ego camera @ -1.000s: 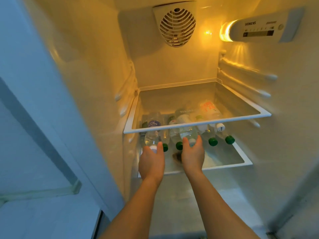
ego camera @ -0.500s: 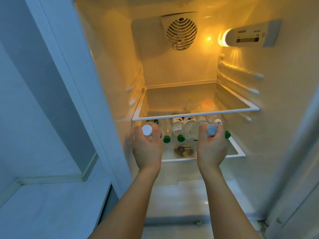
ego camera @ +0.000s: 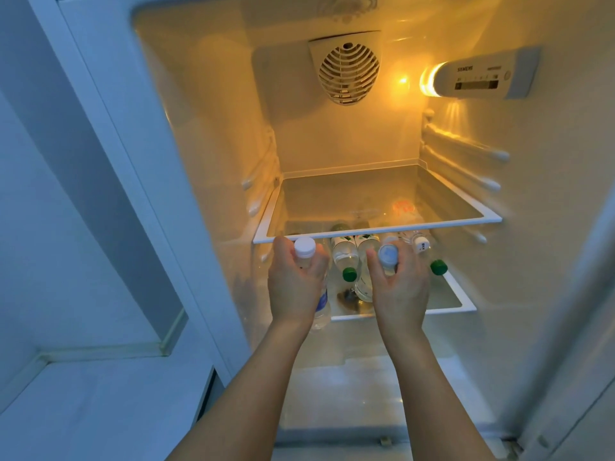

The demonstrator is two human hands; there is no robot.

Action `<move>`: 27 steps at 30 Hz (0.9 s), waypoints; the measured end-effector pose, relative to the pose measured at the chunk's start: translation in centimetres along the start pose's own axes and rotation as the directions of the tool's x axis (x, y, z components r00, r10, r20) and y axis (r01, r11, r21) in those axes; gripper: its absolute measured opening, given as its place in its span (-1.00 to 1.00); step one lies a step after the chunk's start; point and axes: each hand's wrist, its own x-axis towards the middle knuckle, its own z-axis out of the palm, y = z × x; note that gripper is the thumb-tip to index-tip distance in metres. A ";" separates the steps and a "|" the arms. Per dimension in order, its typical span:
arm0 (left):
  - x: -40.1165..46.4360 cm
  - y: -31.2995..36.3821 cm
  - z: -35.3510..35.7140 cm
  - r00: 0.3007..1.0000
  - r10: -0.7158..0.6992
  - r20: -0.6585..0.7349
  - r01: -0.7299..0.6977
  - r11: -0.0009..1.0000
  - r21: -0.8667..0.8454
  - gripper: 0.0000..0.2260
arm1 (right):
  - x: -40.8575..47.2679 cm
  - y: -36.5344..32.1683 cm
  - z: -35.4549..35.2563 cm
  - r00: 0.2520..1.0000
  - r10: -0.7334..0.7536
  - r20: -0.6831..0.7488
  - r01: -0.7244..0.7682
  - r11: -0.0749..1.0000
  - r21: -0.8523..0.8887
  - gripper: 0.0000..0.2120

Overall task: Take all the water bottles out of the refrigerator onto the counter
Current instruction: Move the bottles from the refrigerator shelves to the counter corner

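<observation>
- The left hand (ego camera: 294,287) covers most of the bottle it grips (ego camera: 320,302); only the white cap and a strip of clear body below the hand show.
- The right hand (ego camera: 399,287) hides nearly all of its bottle (ego camera: 387,256), apart from the pale cap.
- Bottles behind the upper glass shelf (ego camera: 379,232) are blurred through the glass; their number cannot be told.
- A dark smudge (ego camera: 346,296) on the lower shelf, under the upper glass shelf, is too blurred to identify.
- Small print on the control panel (ego camera: 479,78) above the upper glass shelf is unreadable.

Two white-capped clear bottles (ego camera: 304,249) (ego camera: 387,256) held upright; green-capped ones (ego camera: 346,257) lying on shelf.
</observation>
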 end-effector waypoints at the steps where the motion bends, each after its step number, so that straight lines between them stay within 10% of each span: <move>1: 0.2 -0.1 0.1 1.000 -0.026 0.013 0.027 0.999 -0.037 -0.74 | 0.0 0.3 0.2 1.000 -0.014 -0.007 0.014 1.000 -0.001 -0.64; 11: 0.5 -0.6 0.4 0.999 -0.054 0.003 0.054 0.993 -0.109 -0.92 | 0.7 -0.7 1.2 0.965 0.261 0.003 -0.234 0.858 0.457 -0.87; 27: -6.8 1.5 -9.1 0.994 -0.068 -0.088 0.048 0.976 -0.210 -0.90 | -3.4 -7.5 -4.6 0.989 0.147 0.015 -0.146 0.957 0.251 -0.88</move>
